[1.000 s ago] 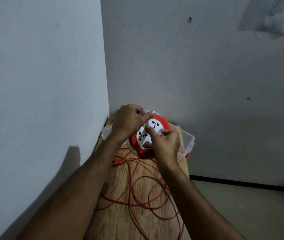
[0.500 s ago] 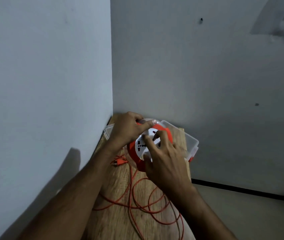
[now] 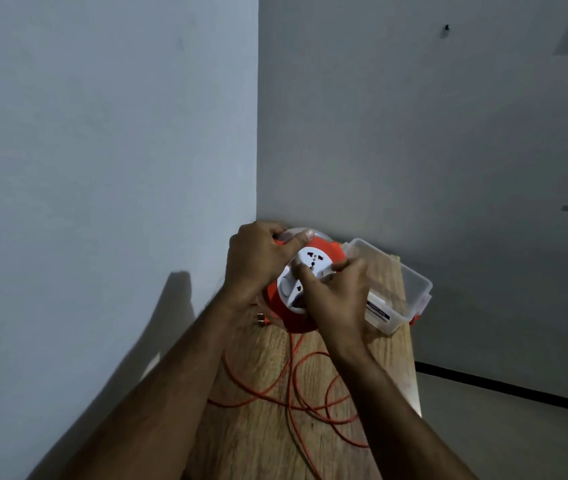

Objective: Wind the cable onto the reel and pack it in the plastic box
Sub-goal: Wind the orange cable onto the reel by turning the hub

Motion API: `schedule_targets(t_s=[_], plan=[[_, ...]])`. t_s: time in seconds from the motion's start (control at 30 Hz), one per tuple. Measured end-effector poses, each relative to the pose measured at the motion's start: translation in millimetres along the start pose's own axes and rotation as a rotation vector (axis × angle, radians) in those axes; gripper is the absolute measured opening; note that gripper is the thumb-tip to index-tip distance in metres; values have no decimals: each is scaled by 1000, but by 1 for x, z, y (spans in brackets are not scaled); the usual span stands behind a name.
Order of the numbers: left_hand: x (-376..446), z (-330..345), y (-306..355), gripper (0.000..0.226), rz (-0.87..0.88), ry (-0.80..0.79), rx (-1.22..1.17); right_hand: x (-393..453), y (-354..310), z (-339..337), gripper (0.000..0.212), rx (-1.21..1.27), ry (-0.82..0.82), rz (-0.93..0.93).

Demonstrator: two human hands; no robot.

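- Head view: the orange reel (image 3: 305, 292), with its white socket face (image 3: 305, 271) turned toward the camera, is held up on edge over the far end of the wooden table (image 3: 258, 438), in the corner where two grey walls meet.
- The left hand (image 3: 258, 261) is closed around the reel's upper left rim, thumb laid across the top edge, holding the reel's body.
- The right hand (image 3: 339, 299) is curled shut on the white face, fingers pinched on what looks like a small winding knob; the knob itself is hidden under the fingertips, so I cannot tell exactly what they clamp.
- The orange cable (image 3: 296, 393) drops from the reel's lower edge and lies in several loose loops across the table nearer the camera. Its plug (image 3: 261, 318) appears to lie just left of the reel's bottom, though it is small and blurred.
- The clear plastic box (image 3: 410, 289) sits open just behind and to the right of the reel, with no lid in sight; its inside is mostly screened by the right hand.
- Progress, as I judge it: winding is in hand and not far along, since much cable is on the table. The rest of the winding and putting the reel in the box remain.
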State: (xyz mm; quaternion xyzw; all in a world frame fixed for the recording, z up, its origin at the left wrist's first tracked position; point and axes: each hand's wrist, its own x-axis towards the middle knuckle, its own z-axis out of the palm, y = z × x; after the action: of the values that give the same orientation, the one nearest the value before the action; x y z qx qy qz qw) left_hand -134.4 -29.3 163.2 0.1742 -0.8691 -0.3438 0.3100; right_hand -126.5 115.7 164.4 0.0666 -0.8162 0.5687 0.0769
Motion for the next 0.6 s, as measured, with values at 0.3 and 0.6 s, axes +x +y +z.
schedule_targets(t_s=[0.3, 0.6], plan=[[0, -17, -14, 73, -36, -55, -34, -21, 4, -22, 50, -636, -257, -782], [-1, -16, -6, 49, 3, -101, -53, -13, 11, -20, 69, -663, -206, -820]])
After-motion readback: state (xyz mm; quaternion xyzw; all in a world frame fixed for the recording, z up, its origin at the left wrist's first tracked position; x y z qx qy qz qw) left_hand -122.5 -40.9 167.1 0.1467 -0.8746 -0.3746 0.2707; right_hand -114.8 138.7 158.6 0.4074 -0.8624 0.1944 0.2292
